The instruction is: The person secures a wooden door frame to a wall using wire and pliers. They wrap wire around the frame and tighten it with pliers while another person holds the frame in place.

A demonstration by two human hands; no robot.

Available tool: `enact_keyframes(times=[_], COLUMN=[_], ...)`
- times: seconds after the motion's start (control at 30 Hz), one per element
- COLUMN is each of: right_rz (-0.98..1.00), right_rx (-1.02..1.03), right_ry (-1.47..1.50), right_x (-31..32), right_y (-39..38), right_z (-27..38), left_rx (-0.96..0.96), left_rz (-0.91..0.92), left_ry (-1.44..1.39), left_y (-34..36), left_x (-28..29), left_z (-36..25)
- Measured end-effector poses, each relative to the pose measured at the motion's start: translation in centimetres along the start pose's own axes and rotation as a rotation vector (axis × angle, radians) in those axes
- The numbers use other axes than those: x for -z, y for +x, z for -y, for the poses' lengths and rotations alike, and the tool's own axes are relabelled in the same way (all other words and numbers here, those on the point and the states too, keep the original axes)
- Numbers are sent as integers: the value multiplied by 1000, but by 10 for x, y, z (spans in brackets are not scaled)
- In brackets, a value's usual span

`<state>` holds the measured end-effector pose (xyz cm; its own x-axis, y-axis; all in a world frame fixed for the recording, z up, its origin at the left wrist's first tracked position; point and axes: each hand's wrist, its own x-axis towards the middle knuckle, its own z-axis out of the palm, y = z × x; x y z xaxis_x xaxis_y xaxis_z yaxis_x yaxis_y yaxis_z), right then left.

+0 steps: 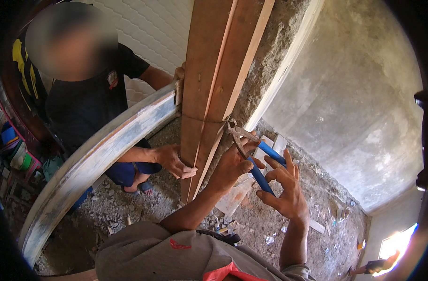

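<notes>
A pair of pincers [258, 174] with blue handles and rusty jaws is at the edge of an upright wooden post [213, 84]. The jaws are at a thin wire [202, 120] that runs across the post; whether they grip it is too small to tell. My left hand [232, 166] is closed around the pincers near the pivot and upper handles. Just right of the handles, my right hand [285, 189] has its fingers spread and bent; its thumb is close to the lower handle's end. A co-worker's hand [172, 161] touches the post's lower left side.
A curved, weathered beam [101, 152] arches from the lower left up to the post. Behind it stands the co-worker [85, 107] in a dark shirt. Rubble [312, 206] covers the floor. A grey plastered wall [350, 107] is at the right, a bright window [397, 246] lower right.
</notes>
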<state>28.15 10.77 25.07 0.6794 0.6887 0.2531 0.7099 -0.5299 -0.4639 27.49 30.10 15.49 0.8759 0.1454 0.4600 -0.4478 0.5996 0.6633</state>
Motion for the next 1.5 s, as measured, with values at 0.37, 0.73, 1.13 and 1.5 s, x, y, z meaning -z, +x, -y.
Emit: enact_keyframes(times=[0.37, 0.73, 1.13, 1.5], right_rz=[252, -21, 661, -197], right_rx=[-67, 143, -384, 59], right_ry=[211, -74, 1034, -584], right_x=[31, 47, 40, 25], right_y=[23, 18, 38, 19], right_z=[-9, 17, -30, 21], left_rx=[-18, 31, -21, -143], left_rz=[-59, -154, -37, -503], left_ry=[-225, -332, -392, -702], left_y=[0, 5, 23, 57], left_x=[-15, -36, -30, -87], left_z=[-7, -15, 1, 6])
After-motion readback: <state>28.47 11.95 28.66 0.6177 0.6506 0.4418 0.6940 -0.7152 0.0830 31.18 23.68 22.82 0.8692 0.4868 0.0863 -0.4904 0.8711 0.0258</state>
